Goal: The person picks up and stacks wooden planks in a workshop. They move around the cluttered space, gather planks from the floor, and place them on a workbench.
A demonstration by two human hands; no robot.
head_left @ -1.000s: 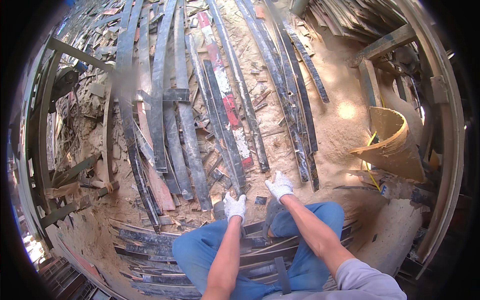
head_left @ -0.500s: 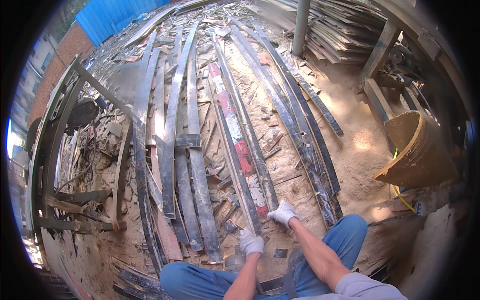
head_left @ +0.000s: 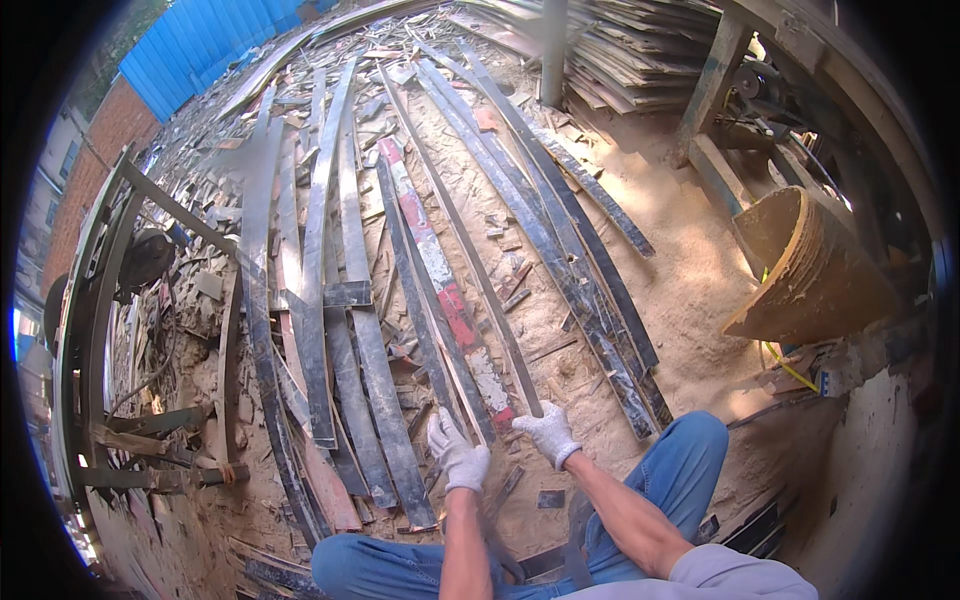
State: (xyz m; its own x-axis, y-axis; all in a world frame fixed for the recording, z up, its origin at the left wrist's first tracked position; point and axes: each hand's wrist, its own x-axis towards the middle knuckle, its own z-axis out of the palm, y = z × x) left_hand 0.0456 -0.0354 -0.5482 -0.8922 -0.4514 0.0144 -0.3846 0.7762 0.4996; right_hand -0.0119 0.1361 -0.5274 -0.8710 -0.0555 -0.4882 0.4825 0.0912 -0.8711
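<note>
Both my hands wear white work gloves. My right hand [head_left: 549, 435] is closed on the near end of a long narrow wooden strip [head_left: 470, 270], which runs away from me and is tilted on its edge. My left hand [head_left: 458, 455] has its fingers stretched out against the near end of a dark-faced strip [head_left: 418, 300]; a thumb stands a little apart. Between these two strips lies a board with worn red and white patches [head_left: 455, 310]. A bare wood edge shows beside it, close to my left hand.
More long dark strips lie left [head_left: 318, 300] and right [head_left: 560, 240]. Sawdust and wood scraps cover the ground. A stack of thin boards [head_left: 640, 55] stands at the far right, near a metal post [head_left: 553, 50]. A brown curved bucket-like piece [head_left: 800, 270] and a metal frame [head_left: 105, 320] flank me.
My left hand has moved left from the wood strip's end, and its fingers have opened out. A dark strip face now shows there. My right hand stays at its strip's end. The view has shifted.
</note>
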